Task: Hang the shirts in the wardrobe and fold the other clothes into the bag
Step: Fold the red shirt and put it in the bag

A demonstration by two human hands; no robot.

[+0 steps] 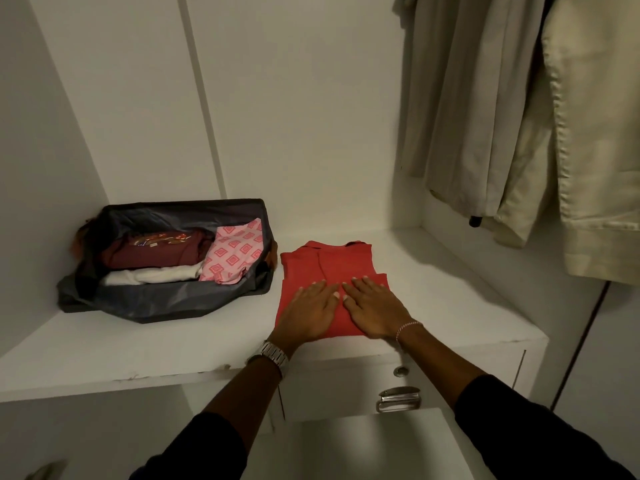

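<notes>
I see both hands, left hand (pixel 309 311) and right hand (pixel 372 308), flat with straight fingers pressing the folded red shirt (pixel 329 265) on the wardrobe shelf (pixel 450 299), open grey bag (pixel 166 299) at 9 o'clock, just beside it.

Both arms are reaching forward, black sleeves pushed up the forearms. The left hand (pixel 309 313) is lying palm down with fingers straight and together, and the right hand (pixel 375 311) is doing the same just beside it, index fingertips nearly touching. A metal watch (pixel 273 353) is sitting on the left wrist, a thin bracelet (pixel 407 328) on the right.
</notes>
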